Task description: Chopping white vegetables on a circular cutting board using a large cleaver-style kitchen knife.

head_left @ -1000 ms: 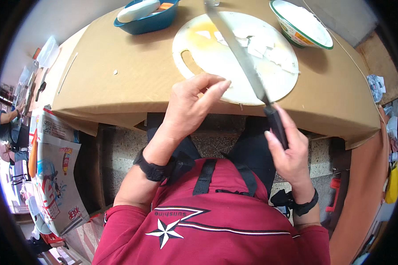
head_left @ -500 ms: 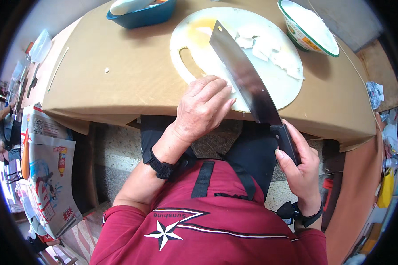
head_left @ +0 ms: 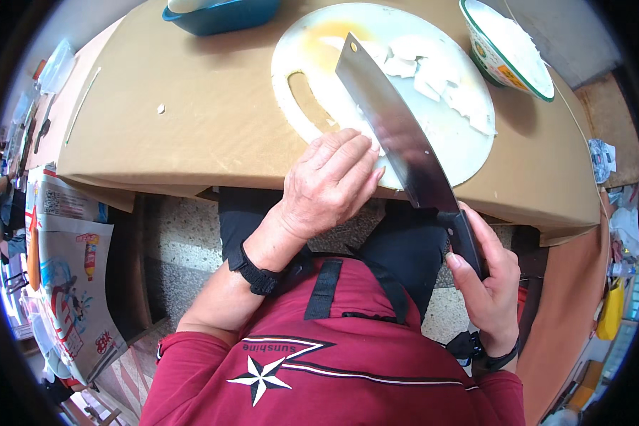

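My right hand [head_left: 491, 280] grips the black handle of a broad kitchen knife [head_left: 397, 128]. Its dark blade, with a hole near the tip, slants across the cutting board toward the far left. Beside the blade, my left hand [head_left: 331, 181] is closed, its fingers curled in at the near edge of the board. A bit of white shows at the left fingertips, but most of what they hold is hidden. The white cutting board [head_left: 468, 160] has an oval handle slot and a yellow stain. White food slices [head_left: 433, 74] lie on it, right of the blade.
A patterned bowl [head_left: 500, 60] with a green rim and white contents stands at the back right. At the back left sits a blue tub [head_left: 224, 18]. A small white scrap [head_left: 161, 108] lies on the brown tablecloth [head_left: 192, 142]. A printed bag [head_left: 74, 284] stands left of the table.
The view has shifted slightly. Both hands keep nearly the same pose, the knife still lies beside the left fingertips, and the white slices stay on the board.
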`<act>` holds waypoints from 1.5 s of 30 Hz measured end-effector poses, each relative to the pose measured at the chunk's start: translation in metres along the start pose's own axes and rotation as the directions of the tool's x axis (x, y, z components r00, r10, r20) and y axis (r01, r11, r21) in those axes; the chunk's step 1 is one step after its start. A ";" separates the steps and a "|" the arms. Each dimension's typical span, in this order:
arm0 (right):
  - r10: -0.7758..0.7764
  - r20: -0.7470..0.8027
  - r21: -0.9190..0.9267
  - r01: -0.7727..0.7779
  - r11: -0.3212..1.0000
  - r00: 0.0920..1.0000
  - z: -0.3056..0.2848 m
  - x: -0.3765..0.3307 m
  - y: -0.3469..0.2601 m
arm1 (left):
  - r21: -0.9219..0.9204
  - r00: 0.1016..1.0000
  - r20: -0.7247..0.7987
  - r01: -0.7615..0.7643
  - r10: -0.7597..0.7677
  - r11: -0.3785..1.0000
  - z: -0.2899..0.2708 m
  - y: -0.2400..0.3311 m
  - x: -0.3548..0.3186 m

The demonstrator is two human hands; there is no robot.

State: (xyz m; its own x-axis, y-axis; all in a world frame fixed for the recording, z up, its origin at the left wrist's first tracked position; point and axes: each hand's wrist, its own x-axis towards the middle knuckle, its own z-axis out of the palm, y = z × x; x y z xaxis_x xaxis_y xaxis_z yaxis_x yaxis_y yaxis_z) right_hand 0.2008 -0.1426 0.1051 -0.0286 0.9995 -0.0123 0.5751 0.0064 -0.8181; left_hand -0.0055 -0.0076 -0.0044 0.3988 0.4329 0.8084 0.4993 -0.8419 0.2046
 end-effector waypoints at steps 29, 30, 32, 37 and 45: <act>-0.007 0.006 -0.084 0.008 0.996 1.000 -0.002 -0.004 -0.009 | -0.037 1.000 0.018 0.011 -0.010 0.999 -0.002 0.001 0.004; -0.008 0.002 -0.084 0.009 0.996 1.000 -0.002 -0.004 -0.009 | -0.038 1.000 0.018 0.007 -0.007 0.999 -0.001 0.001 0.005; -0.026 -0.010 -0.068 0.025 0.997 1.000 -0.002 -0.004 -0.008 | -0.048 1.000 0.026 0.012 -0.011 0.999 0.000 0.000 0.003; 0.000 0.016 -0.067 0.001 0.998 1.000 -0.003 -0.004 -0.011 | -0.037 1.000 0.024 0.005 -0.004 0.999 -0.001 0.000 0.002; -0.067 0.001 -0.100 0.067 0.993 0.998 0.000 -0.002 -0.006 | -0.053 0.999 0.036 0.010 -0.008 0.999 -0.001 0.000 0.005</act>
State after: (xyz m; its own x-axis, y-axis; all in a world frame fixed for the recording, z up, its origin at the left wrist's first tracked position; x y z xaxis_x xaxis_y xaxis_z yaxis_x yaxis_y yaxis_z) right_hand 0.1978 -0.1445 0.1100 -0.0679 0.9968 0.0417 0.6504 0.0759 -0.7558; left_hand -0.0045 -0.0054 0.0000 0.4223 0.4513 0.7862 0.4619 -0.8534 0.2418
